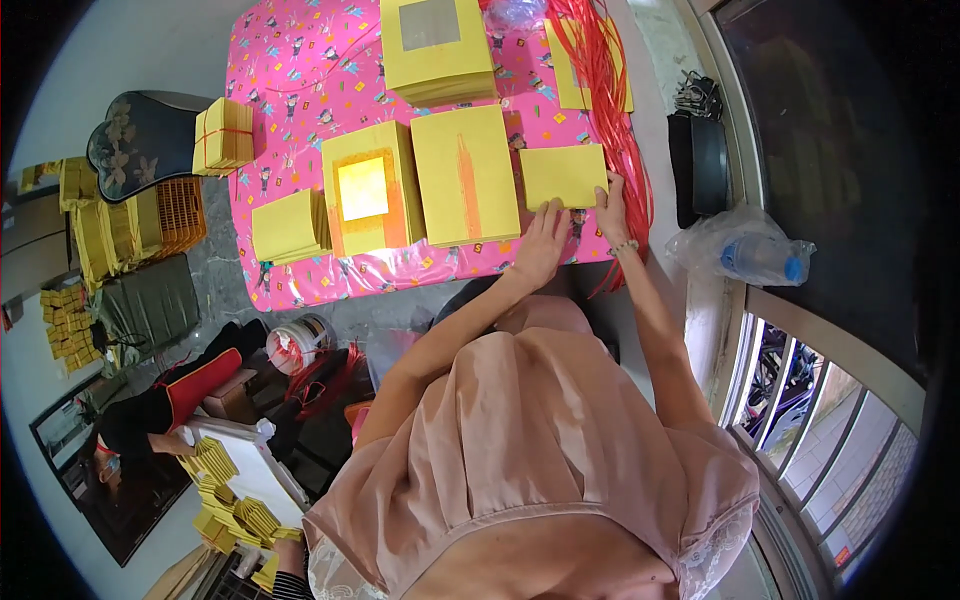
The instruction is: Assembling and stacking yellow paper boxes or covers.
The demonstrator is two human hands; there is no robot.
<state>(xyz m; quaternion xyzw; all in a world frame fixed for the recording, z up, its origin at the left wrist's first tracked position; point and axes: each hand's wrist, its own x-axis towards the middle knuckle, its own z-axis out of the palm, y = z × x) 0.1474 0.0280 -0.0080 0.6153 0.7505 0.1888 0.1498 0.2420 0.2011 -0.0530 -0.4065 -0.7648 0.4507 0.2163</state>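
A pink cartoon-print surface [290,110] bears a large yellow paper stack [439,185], red strands [627,150] and, between them, a yellow paper rectangle [563,175], left hand [541,243] outstretched at its near edge, right hand [616,214] bent at its right edge, grip unclear.

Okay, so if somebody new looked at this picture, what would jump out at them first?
Probably the bright pink patterned table cover, spread across the upper middle, and the shiny square gleaming on one of its yellow paper stacks. Next, the long red strands trailing down the table's right side. Just left of them, the left hand and right hand touch a small yellow paper piece.
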